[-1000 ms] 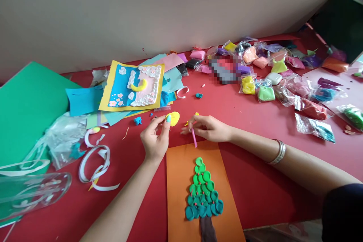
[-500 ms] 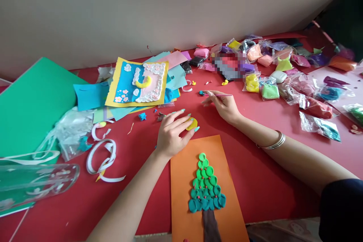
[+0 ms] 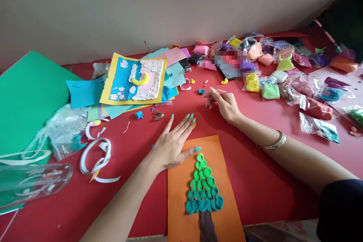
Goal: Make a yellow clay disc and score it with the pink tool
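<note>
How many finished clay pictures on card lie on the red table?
2: the clay tree on the orange card by the left hand, and the yellow-bordered blue card farther left. Others may be hidden.

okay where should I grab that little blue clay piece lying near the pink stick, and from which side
Pinch the little blue clay piece across its two sides with fingertips, coming straight down from above. It lies low on the red table with bare surface around it, so nothing blocks a top approach. The right hand, holding the pink stick, is nearest; the left hand lies flat by the orange card.
</note>
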`<state>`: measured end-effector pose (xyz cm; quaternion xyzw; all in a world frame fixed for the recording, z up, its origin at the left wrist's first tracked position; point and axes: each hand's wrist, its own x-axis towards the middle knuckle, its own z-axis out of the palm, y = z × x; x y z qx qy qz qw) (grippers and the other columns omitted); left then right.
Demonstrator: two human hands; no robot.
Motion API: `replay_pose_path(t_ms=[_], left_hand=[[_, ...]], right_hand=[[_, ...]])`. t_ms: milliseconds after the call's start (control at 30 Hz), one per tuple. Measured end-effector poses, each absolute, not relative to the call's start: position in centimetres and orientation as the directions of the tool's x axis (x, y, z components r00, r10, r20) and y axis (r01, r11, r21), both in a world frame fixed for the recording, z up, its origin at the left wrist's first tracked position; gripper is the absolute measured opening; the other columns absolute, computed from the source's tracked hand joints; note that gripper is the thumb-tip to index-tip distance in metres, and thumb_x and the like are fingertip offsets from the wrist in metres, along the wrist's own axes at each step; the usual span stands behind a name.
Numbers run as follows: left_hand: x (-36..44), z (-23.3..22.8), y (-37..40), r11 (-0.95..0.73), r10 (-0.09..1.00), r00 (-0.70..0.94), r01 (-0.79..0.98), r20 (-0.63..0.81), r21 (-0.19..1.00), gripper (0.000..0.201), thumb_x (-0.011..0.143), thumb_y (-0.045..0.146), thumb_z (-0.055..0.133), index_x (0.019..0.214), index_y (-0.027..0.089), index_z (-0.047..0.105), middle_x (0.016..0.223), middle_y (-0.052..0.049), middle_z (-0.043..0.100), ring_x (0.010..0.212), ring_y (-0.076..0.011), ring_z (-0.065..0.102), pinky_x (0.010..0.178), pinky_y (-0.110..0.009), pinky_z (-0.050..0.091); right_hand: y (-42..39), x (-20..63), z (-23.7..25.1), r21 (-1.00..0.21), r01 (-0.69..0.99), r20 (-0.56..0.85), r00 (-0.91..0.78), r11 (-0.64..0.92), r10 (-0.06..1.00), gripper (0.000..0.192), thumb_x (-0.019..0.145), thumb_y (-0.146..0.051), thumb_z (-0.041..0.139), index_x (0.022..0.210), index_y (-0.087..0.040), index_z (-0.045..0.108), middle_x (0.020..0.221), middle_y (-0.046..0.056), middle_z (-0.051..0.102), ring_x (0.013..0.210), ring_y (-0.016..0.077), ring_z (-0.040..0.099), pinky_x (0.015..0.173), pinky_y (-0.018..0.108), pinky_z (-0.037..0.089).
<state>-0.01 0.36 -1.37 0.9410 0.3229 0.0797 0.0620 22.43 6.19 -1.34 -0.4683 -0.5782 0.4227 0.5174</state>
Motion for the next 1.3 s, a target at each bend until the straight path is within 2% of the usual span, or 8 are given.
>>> replay_pose_path(t_ms=[133, 267, 500, 667, 867, 1033, 1200, 1300], left_hand=[[-0.06, -1.16, 0.45, -0.775, 0.624, 0.778, 0.603, 0.078, 0.188, 0.077, 0.091, 0.059, 0.031, 0.149, 0.014, 0.009, 0.150, -0.013, 0.029, 0.140, -0.0231, 0.028, 0.117, -0.047, 0.017], [-0.12, -1.11, 0.42, -0.768, 0.641, 0.747, 0.626, 0.177, 0.138, 0.082, 0.090, 0.061, 0.028, 0.149, 0.010, 0.003, 0.152, -0.016, 0.021, 0.142, -0.0257, 0.020, 0.116, -0.046, 0.020], [-0.28, -1.12, 0.22, -0.714, 0.695, 0.699, 0.698, 0.170, 0.050, 0.070, 0.090, 0.062, 0.027, 0.140, 0.015, 0.038, 0.151, -0.014, 0.027, 0.141, -0.0303, 0.024, 0.114, -0.058, 0.008], [-0.41, -1.13, 0.48, -0.703, 0.703, 0.684, 0.710, 0.193, 0.044, 0.067, 0.089, 0.062, 0.029, 0.136, 0.017, 0.045, 0.151, -0.014, 0.028, 0.141, -0.0313, 0.024, 0.113, -0.061, 0.010], [-0.69, -1.03, 0.52, -0.692, 0.686, 0.654, 0.721, 0.319, 0.009, 0.073, 0.090, 0.060, 0.030, 0.143, 0.011, 0.030, 0.148, -0.020, 0.030, 0.138, -0.0313, 0.029, 0.113, -0.060, 0.008], [-0.65, -1.03, 0.40, -0.710, 0.680, 0.679, 0.704, 0.275, 0.016, 0.067, 0.093, 0.054, 0.028, 0.147, 0.015, 0.022, 0.147, -0.016, 0.035, 0.137, -0.0295, 0.033, 0.114, -0.057, 0.009], [-0.60, -1.41, 0.42, -0.688, 0.721, 0.669, 0.722, 0.181, 0.076, 0.078, 0.092, 0.056, 0.029, 0.148, 0.012, -0.005, 0.147, -0.016, 0.035, 0.133, -0.0271, 0.039, 0.115, -0.053, 0.013], [-0.60, -1.43, 0.41, -0.686, 0.724, 0.667, 0.723, 0.177, 0.081, 0.077, 0.093, 0.056, 0.028, 0.148, 0.013, -0.005, 0.149, -0.015, 0.031, 0.137, -0.0266, 0.034, 0.115, -0.052, 0.013]], right_hand=[[6.10, 22.27, -1.06, -0.986, 0.084, 0.142, -0.003, 0.141, 0.990, 0.063, 0.080, -0.071, 0.044, 0.078, -0.013, 0.069, 0.055, 0.003, 0.060, 0.049, 0.0112, 0.052, 0.057, 0.025, 0.045], [6.12, 22.25, -0.91, -0.989, 0.101, 0.114, 0.016, 0.112, 0.993, 0.063, 0.078, -0.071, 0.046, 0.072, -0.013, 0.069, 0.050, 0.002, 0.057, 0.046, 0.0103, 0.050, 0.054, 0.024, 0.042], [6.09, 22.39, -1.03, -0.988, 0.107, 0.112, -0.010, 0.113, 0.994, 0.061, 0.080, -0.069, 0.045, 0.068, -0.013, 0.067, 0.049, 0.001, 0.056, 0.046, 0.0097, 0.050, 0.052, 0.023, 0.040], [6.04, 22.37, -0.88, -0.990, 0.099, 0.101, -0.018, 0.102, 0.995, 0.061, 0.079, -0.069, 0.046, 0.068, -0.013, 0.067, 0.048, 0.001, 0.055, 0.046, 0.0097, 0.050, 0.053, 0.023, 0.040], [6.13, 22.46, -1.07, -0.989, 0.102, 0.103, -0.021, 0.105, 0.994, 0.061, 0.081, -0.068, 0.044, 0.068, -0.013, 0.067, 0.048, 0.001, 0.056, 0.046, 0.0097, 0.050, 0.053, 0.023, 0.040], [6.06, 22.43, -0.98, -0.987, 0.130, 0.094, -0.026, 0.097, 0.995, 0.060, 0.082, -0.067, 0.045, 0.068, -0.013, 0.067, 0.049, 0.001, 0.057, 0.047, 0.0103, 0.052, 0.055, 0.023, 0.041], [6.02, 22.40, -0.78, -0.983, 0.150, 0.101, -0.032, 0.105, 0.994, 0.060, 0.082, -0.067, 0.045, 0.066, -0.014, 0.067, 0.048, 0.001, 0.056, 0.047, 0.0106, 0.052, 0.056, 0.023, 0.041], [6.03, 22.40, -0.75, -0.981, 0.163, 0.104, -0.033, 0.108, 0.994, 0.060, 0.082, -0.067, 0.044, 0.066, -0.014, 0.067, 0.048, 0.001, 0.056, 0.047, 0.0106, 0.052, 0.057, 0.023, 0.041]])
